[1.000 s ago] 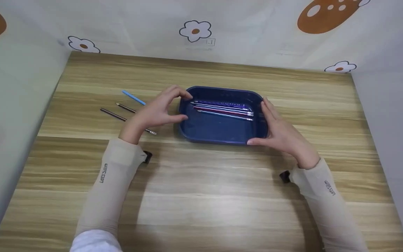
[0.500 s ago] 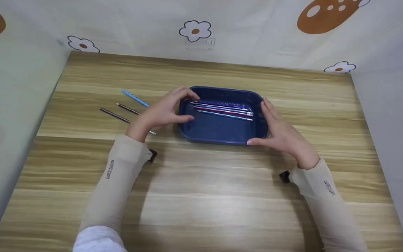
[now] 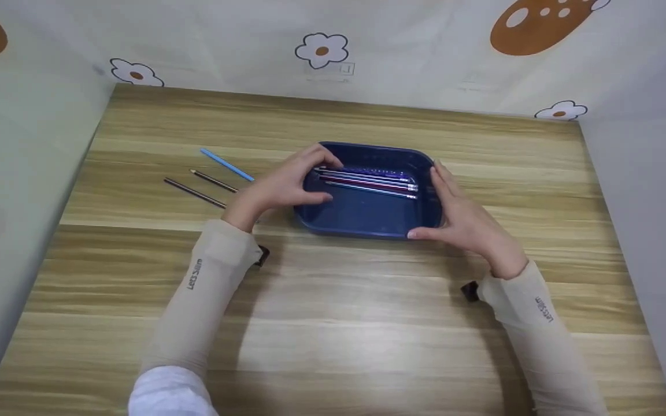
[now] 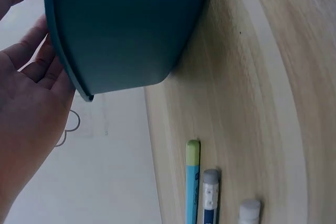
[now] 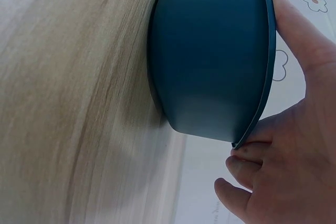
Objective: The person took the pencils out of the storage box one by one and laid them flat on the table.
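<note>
A dark blue plastic box [image 3: 362,219] stands on the table with several pencils [image 3: 367,186] lying side by side in it. My left hand [image 3: 287,184] reaches over the box's left rim, fingers bent and thumb apart from them. Its fingertips are above the left ends of those pencils; no pencil is seen between them. My right hand [image 3: 469,222] holds the box's right end, thumb on the front corner and fingers along the right rim. Left of the box lie a light blue pencil [image 3: 226,164] and two dark pencils [image 3: 214,180], partly behind my left hand and wrist.
Wood-grain table [image 3: 362,323] spreads around the box. Pale walls with flower prints [image 3: 321,51] close off the back and both sides. The left wrist view shows the box's outer wall [image 4: 126,30] and pencil ends [image 4: 192,153] on the table.
My left hand has moved right, farther over the box's left rim, and covers more of the loose pencils. My right hand and the box have stayed in place.
</note>
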A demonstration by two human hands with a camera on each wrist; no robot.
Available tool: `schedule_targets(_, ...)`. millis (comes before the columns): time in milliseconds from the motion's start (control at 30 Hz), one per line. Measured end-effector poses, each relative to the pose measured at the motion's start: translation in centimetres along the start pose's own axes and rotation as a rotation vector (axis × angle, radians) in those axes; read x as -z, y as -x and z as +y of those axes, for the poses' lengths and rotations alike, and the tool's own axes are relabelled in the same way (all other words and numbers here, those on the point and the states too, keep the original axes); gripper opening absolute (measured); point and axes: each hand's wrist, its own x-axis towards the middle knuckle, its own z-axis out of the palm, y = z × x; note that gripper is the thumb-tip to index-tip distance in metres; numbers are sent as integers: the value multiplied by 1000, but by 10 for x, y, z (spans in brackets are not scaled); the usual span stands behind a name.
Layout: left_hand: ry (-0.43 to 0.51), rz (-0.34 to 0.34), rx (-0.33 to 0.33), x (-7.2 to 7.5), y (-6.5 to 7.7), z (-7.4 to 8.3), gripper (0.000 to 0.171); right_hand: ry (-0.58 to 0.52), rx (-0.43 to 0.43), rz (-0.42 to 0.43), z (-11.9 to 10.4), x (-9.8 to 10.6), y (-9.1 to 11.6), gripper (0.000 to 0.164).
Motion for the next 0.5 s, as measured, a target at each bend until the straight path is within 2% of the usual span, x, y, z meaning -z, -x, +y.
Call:
schedule_targets(267, -32, -33, -23, -7, -11, 3, 51, -8, 5, 13, -1, -1, 0, 130)
schedule_targets(500, -105, -72, 1, -14, -20, 9, 48, -4, 11, 5, 0, 0, -1, 130)
